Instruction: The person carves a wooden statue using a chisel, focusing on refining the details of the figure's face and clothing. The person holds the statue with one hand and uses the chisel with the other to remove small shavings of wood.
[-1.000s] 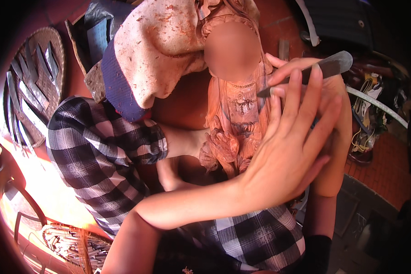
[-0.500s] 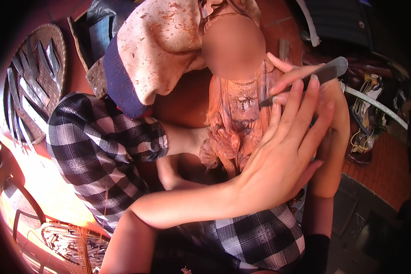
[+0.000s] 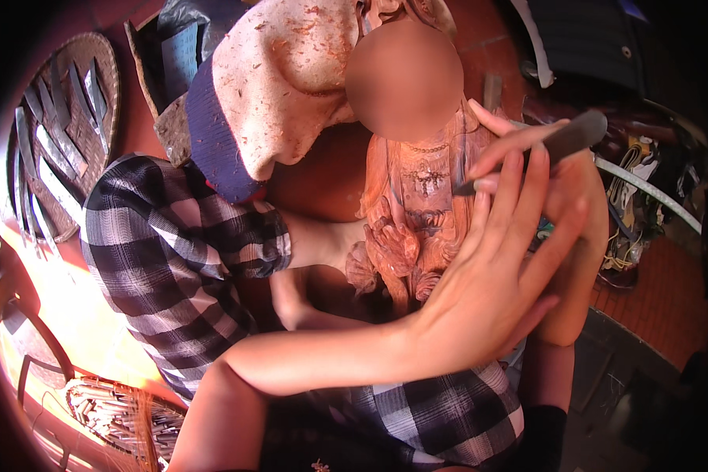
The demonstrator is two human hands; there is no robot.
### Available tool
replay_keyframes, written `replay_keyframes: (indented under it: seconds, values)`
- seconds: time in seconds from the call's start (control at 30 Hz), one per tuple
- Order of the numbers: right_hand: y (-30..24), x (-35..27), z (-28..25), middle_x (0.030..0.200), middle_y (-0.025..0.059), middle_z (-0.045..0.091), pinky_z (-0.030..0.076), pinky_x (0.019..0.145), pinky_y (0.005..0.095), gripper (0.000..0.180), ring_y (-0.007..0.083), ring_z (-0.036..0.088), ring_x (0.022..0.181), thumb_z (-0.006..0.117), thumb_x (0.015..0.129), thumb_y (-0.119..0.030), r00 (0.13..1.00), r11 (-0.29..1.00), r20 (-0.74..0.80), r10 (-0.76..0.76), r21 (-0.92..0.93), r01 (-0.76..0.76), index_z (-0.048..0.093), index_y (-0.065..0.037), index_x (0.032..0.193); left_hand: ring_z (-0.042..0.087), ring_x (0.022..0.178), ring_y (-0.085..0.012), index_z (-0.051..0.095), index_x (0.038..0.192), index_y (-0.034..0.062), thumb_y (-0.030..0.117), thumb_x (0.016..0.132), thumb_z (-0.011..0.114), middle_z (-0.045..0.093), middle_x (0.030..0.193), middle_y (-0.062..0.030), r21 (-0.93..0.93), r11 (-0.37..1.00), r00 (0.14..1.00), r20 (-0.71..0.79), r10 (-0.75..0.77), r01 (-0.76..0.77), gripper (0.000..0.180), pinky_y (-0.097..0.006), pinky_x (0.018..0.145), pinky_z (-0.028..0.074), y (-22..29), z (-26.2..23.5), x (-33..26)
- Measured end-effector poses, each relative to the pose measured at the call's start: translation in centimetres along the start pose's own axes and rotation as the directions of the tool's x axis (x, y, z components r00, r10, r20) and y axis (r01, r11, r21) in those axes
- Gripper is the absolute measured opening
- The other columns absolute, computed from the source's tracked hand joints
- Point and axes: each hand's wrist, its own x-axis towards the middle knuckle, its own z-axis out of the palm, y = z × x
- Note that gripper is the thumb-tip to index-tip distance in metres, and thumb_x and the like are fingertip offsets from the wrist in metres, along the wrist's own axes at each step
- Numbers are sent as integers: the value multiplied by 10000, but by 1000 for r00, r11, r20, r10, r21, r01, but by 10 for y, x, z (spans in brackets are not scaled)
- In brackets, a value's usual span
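A reddish-brown carved wooden figure [image 3: 413, 212] stands in front of me, its upper part masked by a blurred disc. My right hand [image 3: 570, 185] grips a dark, flat chisel [image 3: 578, 138]; its narrow tip lies against the figure's chest and its broad rounded end points to the upper right. Over the chisel and right hand spreads my left hand [image 3: 480, 291], back toward me, fingers apart and stretched out, some fingertips at the blade. It hides part of the figure's lower right side. At the figure's left, a bare limb [image 3: 318, 244] from a checked cuff touches its base; whose it is, I cannot tell.
Pale cloth [image 3: 291, 79] with a navy band and wood chips lies left of the figure. A round woven tray [image 3: 112, 86] holds several flat blades. Lower left, a basket [image 3: 75, 401] carries many sticklike pieces. Checked fabric [image 3: 448, 417] spreads below my arms. A white strip [image 3: 653, 193] crosses clutter at right.
The whole view has shifted slightly to the right. The chisel's broad end sits a little lower, while both hands keep nearly the same pose at the figure.
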Motion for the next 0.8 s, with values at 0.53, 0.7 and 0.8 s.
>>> replay_keyframes:
  seconds: [0.53, 0.7, 0.8]
  values:
    - [6, -3, 4, 932, 70, 723, 592, 800, 320, 144, 153, 694, 861, 728, 881, -29, 983, 989, -181, 15, 144, 12, 719, 32, 1011, 69, 1519, -590, 210, 1575, -105, 171, 793, 751, 99, 1615, -411, -54, 997, 999, -12, 47, -48, 990, -652, 1213, 164, -4, -1, 14]
    - [-3, 3, 16, 965, 79, 742, 584, 846, 318, 130, 156, 699, 878, 717, 888, -51, 930, 978, -320, 178, 164, -131, 740, 38, 980, 57, 1519, -591, 208, 1576, -101, 178, 779, 770, 94, 1614, -413, -42, 996, 995, -74, 73, -77, 1014, -646, 1212, 187, -17, -4, 23]
    - [-1, -8, 14, 965, 71, 741, 579, 789, 292, 135, 145, 698, 877, 702, 898, -45, 940, 979, -317, 129, 190, -71, 737, 32, 1003, 50, 1519, -592, 207, 1575, -103, 183, 773, 780, 90, 1613, -414, -88, 994, 998, -26, 59, -61, 1027, -639, 1215, 186, -11, -8, 21]
